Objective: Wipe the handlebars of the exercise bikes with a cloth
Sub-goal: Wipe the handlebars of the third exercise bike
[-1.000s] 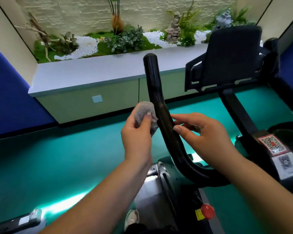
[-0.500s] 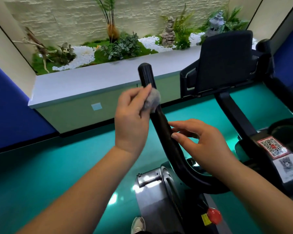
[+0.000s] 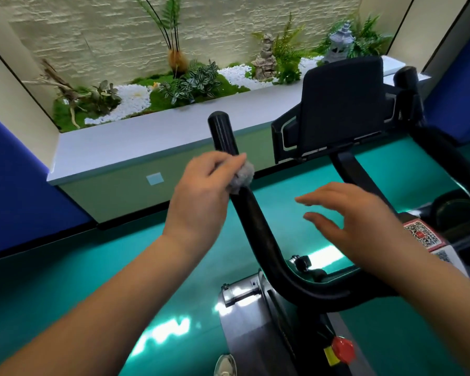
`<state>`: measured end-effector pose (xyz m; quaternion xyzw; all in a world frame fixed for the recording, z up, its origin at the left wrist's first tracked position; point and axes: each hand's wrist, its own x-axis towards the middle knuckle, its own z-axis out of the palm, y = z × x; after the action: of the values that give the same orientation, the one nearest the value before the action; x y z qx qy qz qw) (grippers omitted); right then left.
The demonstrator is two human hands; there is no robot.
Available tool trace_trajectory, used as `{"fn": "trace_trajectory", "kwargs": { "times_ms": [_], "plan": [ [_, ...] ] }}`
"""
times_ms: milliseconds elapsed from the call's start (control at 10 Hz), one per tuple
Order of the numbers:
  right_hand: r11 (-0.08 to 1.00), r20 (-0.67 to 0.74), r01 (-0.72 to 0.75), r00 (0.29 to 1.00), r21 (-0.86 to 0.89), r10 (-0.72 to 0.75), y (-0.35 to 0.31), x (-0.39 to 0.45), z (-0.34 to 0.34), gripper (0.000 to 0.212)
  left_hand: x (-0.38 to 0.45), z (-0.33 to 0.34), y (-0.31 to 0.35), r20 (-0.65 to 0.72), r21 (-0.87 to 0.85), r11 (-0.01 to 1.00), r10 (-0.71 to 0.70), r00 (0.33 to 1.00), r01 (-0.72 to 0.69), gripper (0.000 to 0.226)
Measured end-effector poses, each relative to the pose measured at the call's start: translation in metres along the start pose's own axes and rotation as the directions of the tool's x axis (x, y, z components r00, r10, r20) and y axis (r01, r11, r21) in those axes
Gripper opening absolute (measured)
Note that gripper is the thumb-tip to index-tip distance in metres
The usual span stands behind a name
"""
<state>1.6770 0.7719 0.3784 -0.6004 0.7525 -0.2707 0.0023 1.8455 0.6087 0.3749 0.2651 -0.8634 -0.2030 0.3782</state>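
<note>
Crumpled grey cloth (image 3: 242,178) pressed against upright black curved handlebar (image 3: 258,229), below its tip

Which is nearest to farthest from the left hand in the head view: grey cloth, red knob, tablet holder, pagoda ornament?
From the left hand:
1. grey cloth, pinched in its fingers against the handlebar.
2. tablet holder, up and right.
3. red knob, bottom right.
4. pagoda ornament, top right in the planter.

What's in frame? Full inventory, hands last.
black curved bike handlebar: 1, centre
crumpled grey cloth: 1, against the handlebar
black tablet holder: 1, upper right
red round knob: 1, bottom right
QR-code stickers: 2, right
white ledge: 1, with plants, white pebbles behind
teal glossy floor: 1, below
left hand: 1, holds the cloth
right hand: 1, open, off the handlebar
</note>
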Motion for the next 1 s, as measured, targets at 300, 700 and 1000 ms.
{"fn": "trace_trajectory", "kwargs": {
  "times_ms": [300, 700, 1000],
  "plan": [
    [0.993, 0.016, -0.059, 0.998, -0.103, 0.061, 0.041, -0.023, -0.031, 0.025, 0.018, 0.01, 0.004, -0.005, 0.094, 0.995, -0.02, 1.0, 0.021, 0.032],
    [0.999, -0.023, 0.048, 0.999, 0.004, -0.048, 0.052, -0.033, -0.03, 0.017, -0.034, 0.001, 0.045, 0.187, 0.345, 0.932, 0.045, 0.981, -0.109, 0.04],
    [0.991, 0.005, 0.122, 0.992, 0.05, -0.123, 0.057, -0.042, -0.032, 0.017, -0.083, 0.009, 0.083, 0.17, 0.357, 0.934, -0.03, 0.985, -0.033, 0.037]
  ]
}}
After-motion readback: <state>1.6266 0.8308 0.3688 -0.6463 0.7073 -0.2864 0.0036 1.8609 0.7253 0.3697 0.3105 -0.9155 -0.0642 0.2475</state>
